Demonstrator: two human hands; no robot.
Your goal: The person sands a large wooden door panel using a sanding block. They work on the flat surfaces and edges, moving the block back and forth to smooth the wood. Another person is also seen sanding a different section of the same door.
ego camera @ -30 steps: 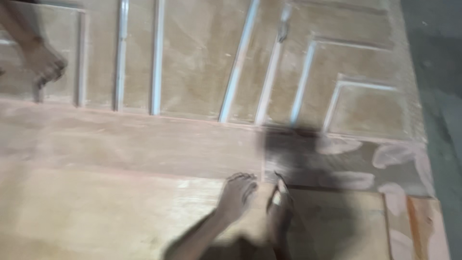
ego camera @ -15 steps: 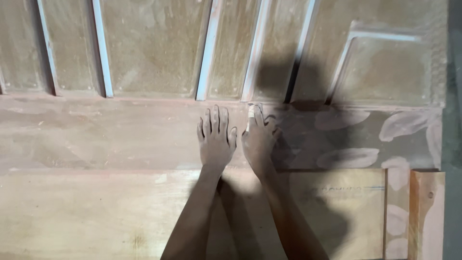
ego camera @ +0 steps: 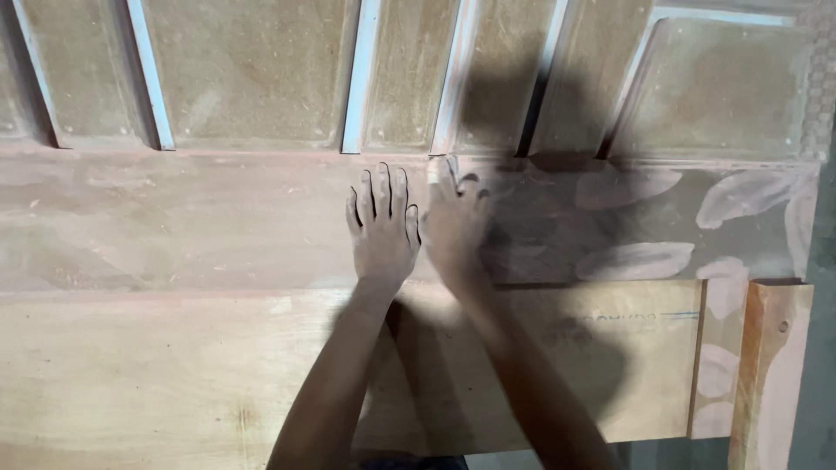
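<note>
The left hand is laid flat, fingers spread, on the dusty wooden door panel. The right hand is blurred beside it; its grip cannot be determined.

Below the board I work on lies a pale plywood sheet, flat, with a faint stamp near its right end. To my right a narrow wooden post stands just beside that sheet (one small hole shows near its top). Pale filler patches, leaf-shaped, mark the surface further right. A grey floor strip runs along the right edge.
</note>
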